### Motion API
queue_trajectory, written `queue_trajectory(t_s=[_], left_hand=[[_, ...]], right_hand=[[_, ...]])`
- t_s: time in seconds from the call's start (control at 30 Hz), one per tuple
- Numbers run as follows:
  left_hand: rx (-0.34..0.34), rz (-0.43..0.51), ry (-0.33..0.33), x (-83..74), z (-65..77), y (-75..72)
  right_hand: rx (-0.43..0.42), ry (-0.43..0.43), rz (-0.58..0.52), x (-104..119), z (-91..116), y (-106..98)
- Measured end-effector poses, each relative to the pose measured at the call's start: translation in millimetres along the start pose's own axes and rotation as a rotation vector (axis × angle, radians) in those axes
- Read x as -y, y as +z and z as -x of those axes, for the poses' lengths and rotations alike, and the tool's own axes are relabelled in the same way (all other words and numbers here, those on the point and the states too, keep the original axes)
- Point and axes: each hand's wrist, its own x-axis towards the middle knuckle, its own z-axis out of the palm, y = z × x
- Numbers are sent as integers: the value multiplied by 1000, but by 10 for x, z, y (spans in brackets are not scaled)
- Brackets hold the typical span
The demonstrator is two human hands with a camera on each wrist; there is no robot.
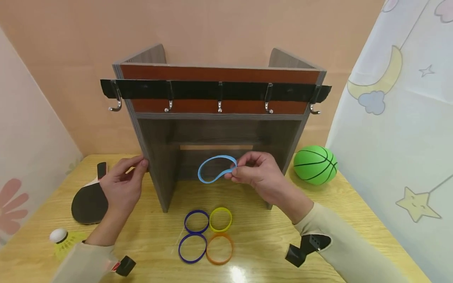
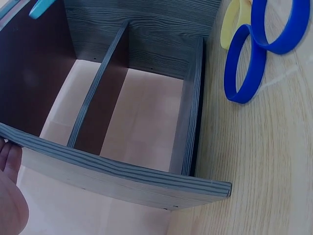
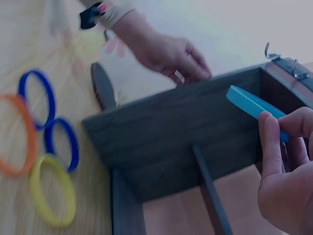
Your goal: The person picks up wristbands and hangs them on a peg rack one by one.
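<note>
Thumb and fingertips of my right hand (image 1: 261, 173) are closed in a pinch on the light-blue band (image 1: 226, 172), taking it by its right end, so nearly the whole loop reaches out to the left of my grip. Its long axis runs roughly sideways, the free end dipping a little, and the strip bends inward just beside my fingertips. Seen from my head, the loop stands as an open oval in front of the rack (image 1: 157, 173), below the middle hook (image 1: 220, 107); how far out from the rack it is, I cannot tell. Down on the table (image 1: 262, 243), below the loop, a yellow band (image 1: 220, 231), two dark-blue bands (image 1: 192, 262) and an orange band (image 1: 219, 263) lie clustered. Farther off, my left hand (image 1: 124, 182) is well apart from the loop and holds no band, its loosely bent fingers touching the rack's left panel from outside; my right hand is clearly the nearer.
</note>
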Motion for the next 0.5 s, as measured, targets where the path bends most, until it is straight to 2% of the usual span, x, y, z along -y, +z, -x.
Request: queue_trajectory(t_s=[0.13, 0.3, 0.5], left_hand=[[11, 21, 1, 14, 3, -26], [10, 40, -3, 33, 5, -33], [4, 46, -16, 169, 45, -110]], right_hand=[[59, -14, -106, 7, -115, 200], [113, -23, -184, 3, -237, 470], [161, -66, -267, 52, -403, 813]])
